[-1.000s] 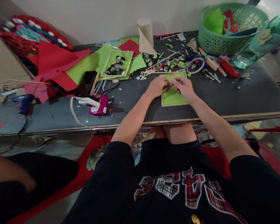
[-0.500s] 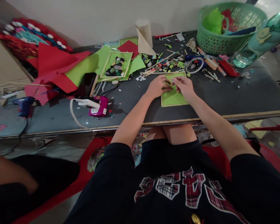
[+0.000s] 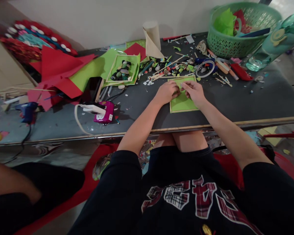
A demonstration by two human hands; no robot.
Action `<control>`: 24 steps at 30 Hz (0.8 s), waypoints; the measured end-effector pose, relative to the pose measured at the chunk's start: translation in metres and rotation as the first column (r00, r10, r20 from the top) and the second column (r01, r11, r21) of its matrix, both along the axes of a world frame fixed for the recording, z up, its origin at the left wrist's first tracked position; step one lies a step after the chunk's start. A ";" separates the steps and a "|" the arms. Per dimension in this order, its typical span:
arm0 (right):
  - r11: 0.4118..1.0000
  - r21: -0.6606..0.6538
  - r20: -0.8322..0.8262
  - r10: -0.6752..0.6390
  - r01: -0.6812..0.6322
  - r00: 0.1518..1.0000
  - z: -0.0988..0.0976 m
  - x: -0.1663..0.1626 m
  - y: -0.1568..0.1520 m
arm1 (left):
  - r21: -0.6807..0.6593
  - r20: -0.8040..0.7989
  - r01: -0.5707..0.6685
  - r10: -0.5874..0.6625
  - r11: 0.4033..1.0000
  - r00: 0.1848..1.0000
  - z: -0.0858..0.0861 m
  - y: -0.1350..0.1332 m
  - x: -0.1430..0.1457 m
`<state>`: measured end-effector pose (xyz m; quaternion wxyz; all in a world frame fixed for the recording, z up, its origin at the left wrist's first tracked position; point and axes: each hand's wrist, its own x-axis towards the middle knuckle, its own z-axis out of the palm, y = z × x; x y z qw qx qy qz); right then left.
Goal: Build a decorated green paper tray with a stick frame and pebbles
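Grey tabletop (image 3: 247,104), cluttered along its far side, and near us, right of centre, lies the green framed panel (image 3: 183,105). Both hands are over it: the left hand (image 3: 167,92) half-curled across its left side, any grip hidden; the right hand (image 3: 195,93) with thumb and forefinger drawn close, and whether they pinch anything, I can't tell. Danger one: a wrist leaning on those thin edge strips (image 3: 183,111) could skew or loosen them. Just beyond, the heap of sticks and stones (image 3: 176,68) crowds the far edge; one careless sweep could scatter bits onto the green. Farther right, a swinging elbow might topple the bottle (image 3: 271,47); left, the white cable (image 3: 77,118) could snag a sleeve.
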<state>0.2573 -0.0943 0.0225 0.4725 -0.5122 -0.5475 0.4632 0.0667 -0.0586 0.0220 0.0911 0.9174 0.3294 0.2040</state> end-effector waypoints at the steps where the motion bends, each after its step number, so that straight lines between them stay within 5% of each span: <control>1: 1.000 0.007 0.003 0.000 0.000 1.000 0.000 0.000 -0.001 | 0.007 0.010 -0.017 0.017 1.000 1.000 -0.001 0.000 0.001; 7: 0.999 0.026 0.043 0.028 -0.029 0.999 0.005 -0.001 -0.006 | 0.070 0.212 -0.325 0.305 0.943 0.929 -0.021 0.016 -0.010; 10: 0.983 0.007 0.130 0.183 -0.186 0.974 0.017 0.002 -0.008 | 0.115 0.272 -0.470 0.427 0.875 0.862 -0.029 0.029 -0.024; 12: 0.942 -0.002 0.286 0.323 -0.336 0.902 0.031 0.004 -0.011 | 0.088 0.212 -0.465 0.439 0.881 0.873 -0.030 0.033 -0.029; 17: 0.794 -0.173 0.762 0.483 -0.583 0.431 0.071 0.000 -0.024 | 0.015 0.146 -0.284 0.279 0.959 0.949 -0.029 0.029 -0.020; 21: 0.764 -0.244 0.921 0.375 -0.597 0.103 0.086 -0.015 -0.036 | 0.001 0.145 -0.263 0.260 0.965 0.955 -0.034 0.027 -0.011; 24: 0.750 -0.281 0.945 0.326 -0.599 -0.035 0.088 -0.022 -0.040 | -0.029 0.173 -0.280 0.280 0.960 0.944 -0.035 0.025 -0.008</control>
